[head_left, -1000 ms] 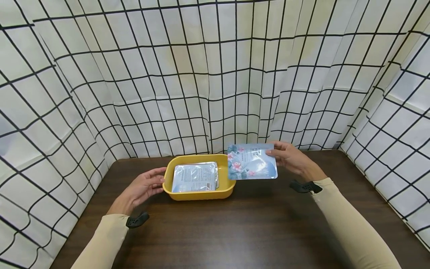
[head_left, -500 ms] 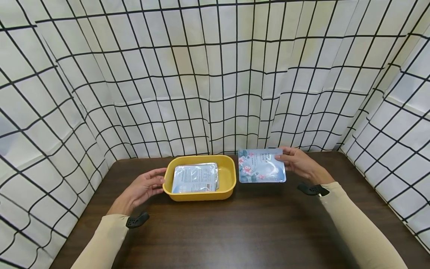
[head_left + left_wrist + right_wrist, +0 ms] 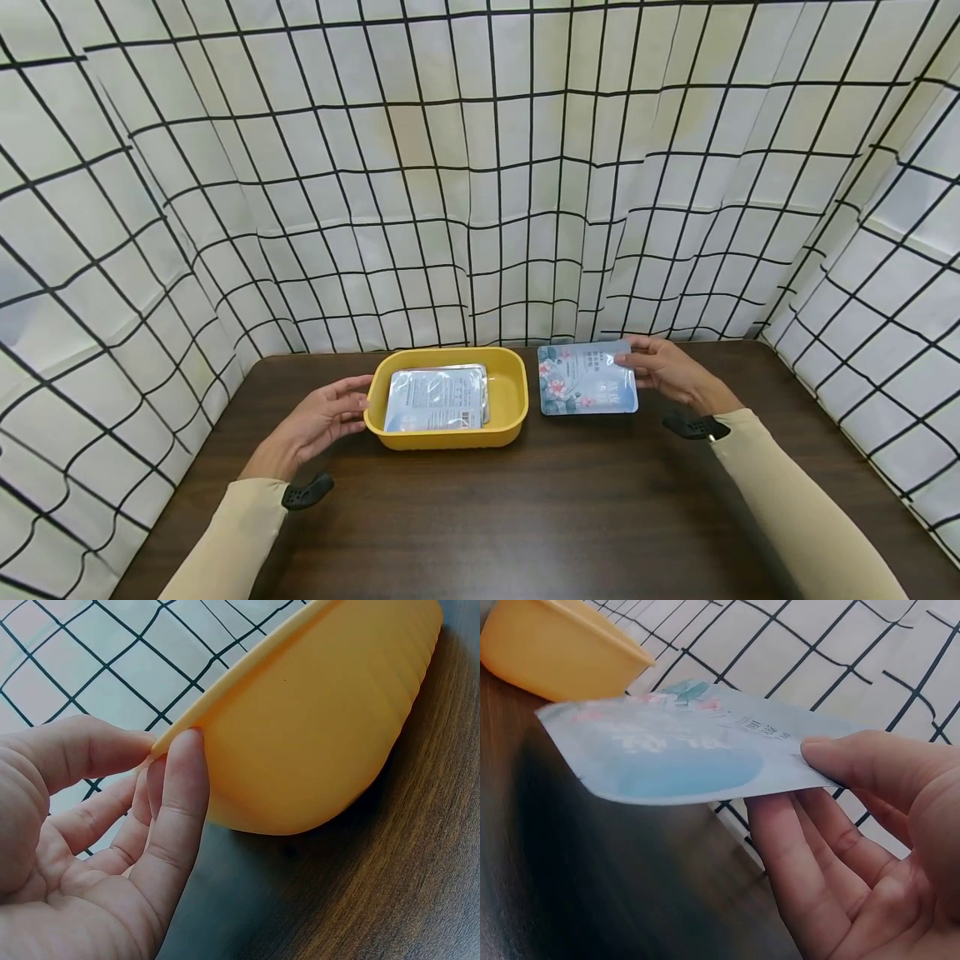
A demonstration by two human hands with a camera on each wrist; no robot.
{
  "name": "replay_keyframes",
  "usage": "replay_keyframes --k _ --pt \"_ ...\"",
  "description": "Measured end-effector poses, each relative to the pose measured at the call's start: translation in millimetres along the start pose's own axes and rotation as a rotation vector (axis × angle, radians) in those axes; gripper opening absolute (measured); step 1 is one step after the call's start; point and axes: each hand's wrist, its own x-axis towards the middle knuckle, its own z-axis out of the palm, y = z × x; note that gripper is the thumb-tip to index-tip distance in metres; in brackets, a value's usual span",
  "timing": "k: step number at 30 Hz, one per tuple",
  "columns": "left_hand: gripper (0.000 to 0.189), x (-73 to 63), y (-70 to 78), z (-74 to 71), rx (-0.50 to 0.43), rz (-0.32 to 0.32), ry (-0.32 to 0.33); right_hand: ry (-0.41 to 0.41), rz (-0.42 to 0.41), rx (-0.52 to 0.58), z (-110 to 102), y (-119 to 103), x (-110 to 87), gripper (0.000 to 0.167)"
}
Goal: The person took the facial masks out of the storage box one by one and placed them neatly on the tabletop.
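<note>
My right hand (image 3: 671, 372) pinches the right end of a light-blue sachet, a flat sheet-mask packet (image 3: 588, 380) printed with pink flowers. In the right wrist view the thumb lies on top of the packet (image 3: 682, 754) and the fingers are beneath it, with dark table visible below. To its left stands a yellow plastic basin (image 3: 507, 435). My left hand (image 3: 324, 418) pinches the basin's left rim between thumb and finger; the left wrist view shows this grip on the basin wall (image 3: 300, 720). Inside the basin lie stacked silvery-blue packets (image 3: 433, 400), printed side up, toward the left.
Everything stands on a dark brown wooden table (image 3: 465, 517). A white curtain with a black grid (image 3: 480, 192) rises behind the table's back edge and along both sides. Each wrist wears a black band (image 3: 307, 492).
My right hand has carried the flowered packet rightward and lower, from overlapping the basin's right end to beside it. My left hand stays at the rim, and the basin has kept its place.
</note>
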Motion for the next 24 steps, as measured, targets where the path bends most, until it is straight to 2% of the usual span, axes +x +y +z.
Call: replay_keyframes --k 5,13,18,24 --pt "0.069 -1.1 0.3 0.0 -0.002 0.003 -0.007 0.010 0.014 -0.026 -0.1 4.9 3.7 0.026" --pt "0.069 0.1 0.7 0.2 -0.003 0.000 -0.004 0.053 0.037 -0.084 -1.6 6.9 8.5 0.039" --pt "0.069 -0.3 0.6 0.2 -0.002 0.001 -0.002 0.112 0.050 -0.148 -3.2 3.2 9.5 0.041" --pt "0.069 -0.7 -0.8 -0.7 0.004 0.004 -0.005 0.127 0.047 -0.249 -4.4 3.9 10.2 0.042"
